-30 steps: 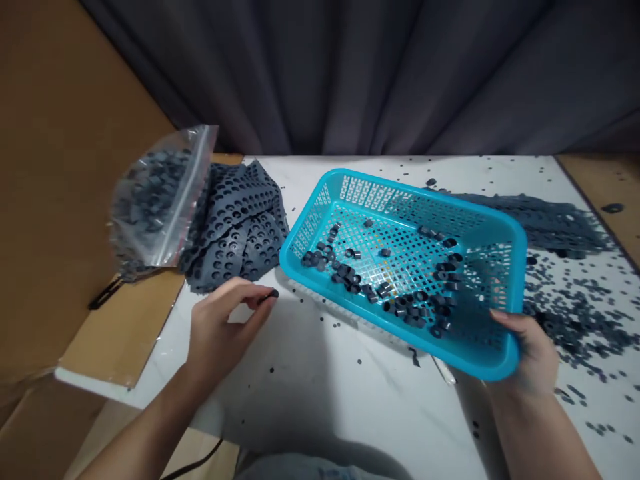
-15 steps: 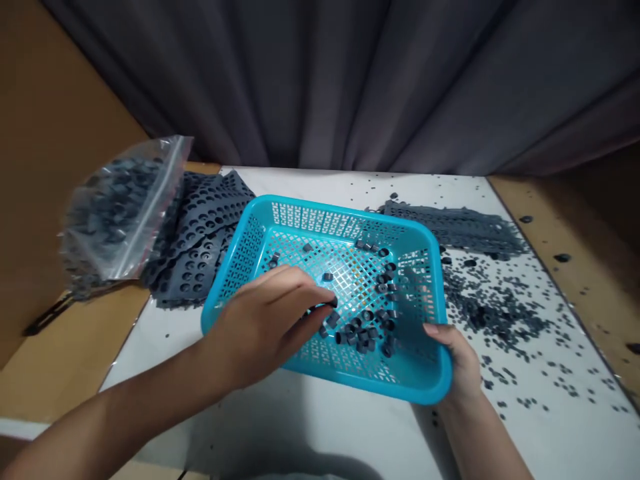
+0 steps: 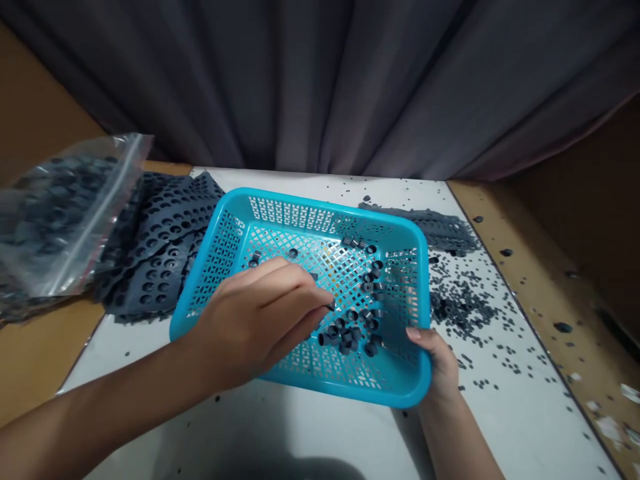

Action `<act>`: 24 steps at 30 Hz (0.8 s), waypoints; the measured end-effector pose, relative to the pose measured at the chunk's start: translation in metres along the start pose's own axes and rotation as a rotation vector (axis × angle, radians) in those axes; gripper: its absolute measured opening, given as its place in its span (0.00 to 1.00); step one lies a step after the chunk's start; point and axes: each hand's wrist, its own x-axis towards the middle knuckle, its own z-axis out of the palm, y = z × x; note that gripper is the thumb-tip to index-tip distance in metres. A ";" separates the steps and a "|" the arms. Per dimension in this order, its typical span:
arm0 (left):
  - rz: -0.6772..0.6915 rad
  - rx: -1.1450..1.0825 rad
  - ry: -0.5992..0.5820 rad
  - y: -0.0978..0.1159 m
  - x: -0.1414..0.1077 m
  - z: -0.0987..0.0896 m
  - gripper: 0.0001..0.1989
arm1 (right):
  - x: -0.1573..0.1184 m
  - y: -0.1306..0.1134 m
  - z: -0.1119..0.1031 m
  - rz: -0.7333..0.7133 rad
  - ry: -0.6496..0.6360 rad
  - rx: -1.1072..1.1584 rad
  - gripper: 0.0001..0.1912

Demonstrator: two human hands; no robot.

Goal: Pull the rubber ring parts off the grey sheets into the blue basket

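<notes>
A turquoise plastic mesh basket (image 3: 295,200) lies on the table, with several dark grey rubber rings (image 3: 347,333) bunched toward its near right side. My left hand (image 3: 260,320) is over the basket, its fingertips pinching a small dark ring (image 3: 331,305). My right hand (image 3: 440,363) holds the basket's near right corner, with the thumb over the rim. Part of the basket floor is hidden under my left hand.
Behind the basket at left, a zip bag of grey rings (image 3: 60,220) rests on a perforated dark rubber sheet (image 3: 160,247). Another sheet (image 3: 425,223) lies behind it at right. Small dark bits (image 3: 465,300) are scattered across the white table (image 3: 150,373). Cardboard (image 3: 550,280) borders the table.
My left hand has moved from beside the basket to over it. The basket now sits flatter and further left in view, and its rings have shifted. The head camera has also turned.
</notes>
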 end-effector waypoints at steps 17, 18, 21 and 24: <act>-0.105 -0.026 0.091 0.004 0.006 0.000 0.05 | 0.013 0.005 -0.018 0.021 -0.106 -0.034 0.28; -0.115 -0.036 0.103 0.005 0.007 0.000 0.05 | 0.014 0.005 -0.019 0.025 -0.111 -0.039 0.28; -0.144 -0.061 0.152 0.007 0.010 0.000 0.05 | 0.016 0.005 -0.021 0.036 -0.108 -0.033 0.27; -0.162 -0.089 0.186 0.007 0.012 -0.001 0.07 | 0.016 0.005 -0.022 0.040 -0.091 -0.015 0.27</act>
